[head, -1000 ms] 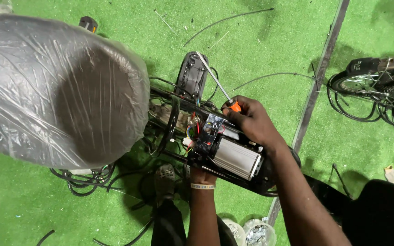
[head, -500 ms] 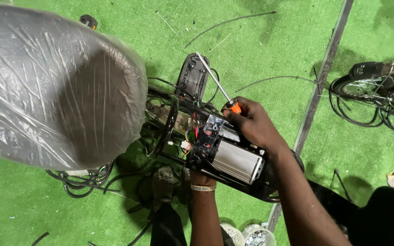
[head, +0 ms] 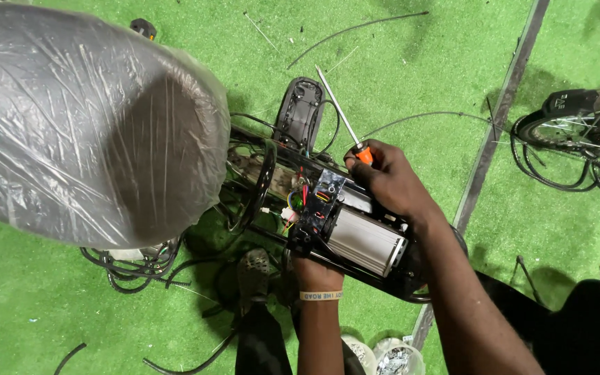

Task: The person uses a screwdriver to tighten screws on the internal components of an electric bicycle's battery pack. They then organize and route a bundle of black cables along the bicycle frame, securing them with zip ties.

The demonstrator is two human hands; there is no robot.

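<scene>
Your right hand (head: 390, 184) is clenched on the orange-handled screwdriver (head: 342, 114), its steel shaft running up and left, tip over the green turf (head: 105, 319). Your left hand (head: 314, 267) clutches the black-framed silver ribbed motor controller box (head: 362, 239) from below, its long axis slanting down-right.
</scene>
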